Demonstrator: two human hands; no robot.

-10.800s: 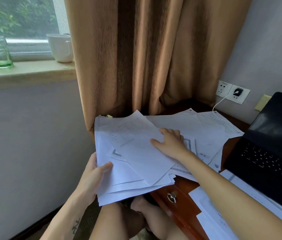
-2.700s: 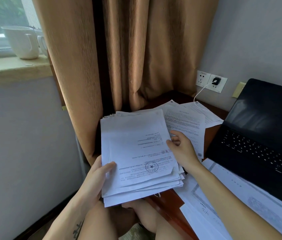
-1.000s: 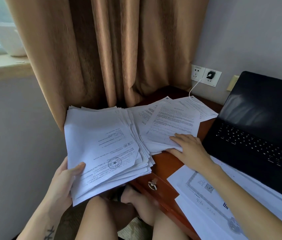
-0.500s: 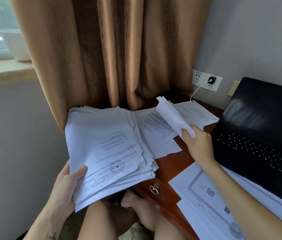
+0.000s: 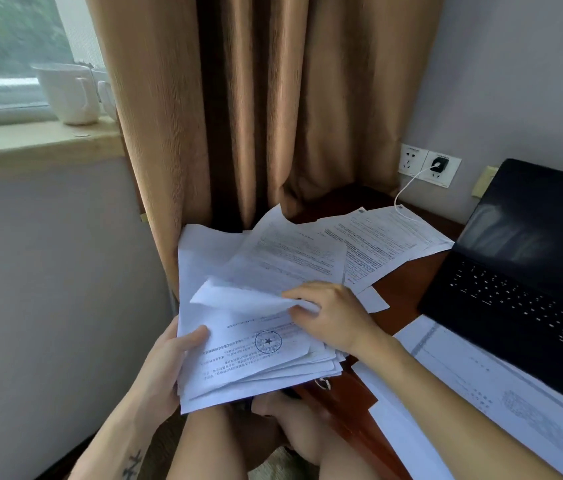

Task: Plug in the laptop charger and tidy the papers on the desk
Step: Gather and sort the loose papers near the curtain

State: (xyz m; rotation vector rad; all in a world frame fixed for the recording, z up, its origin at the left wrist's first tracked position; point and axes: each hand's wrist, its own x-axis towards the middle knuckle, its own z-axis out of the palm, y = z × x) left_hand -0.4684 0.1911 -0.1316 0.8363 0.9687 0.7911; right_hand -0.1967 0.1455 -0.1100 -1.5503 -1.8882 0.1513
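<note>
I'm holding the paper stack (image 5: 249, 358) left of the laptop (image 5: 522, 278); loose sheets (image 5: 377, 244) are lying behind it on the desk (image 5: 401, 289).

One laptop (image 5: 522, 271) sits right on the worktop (image 5: 401, 289); two wall sockets (image 5: 412, 159) on the far wall carry one charger plug (image 5: 440, 164) and one cable (image 5: 408, 183). Two mugs (image 5: 65, 95) stand far left on the windowsill (image 5: 31, 143). Near left is one stack of papers (image 5: 238, 358) with one curled sheet (image 5: 238, 296) on it, and at least two loose sheets (image 5: 377, 244) lie beyond.
</note>
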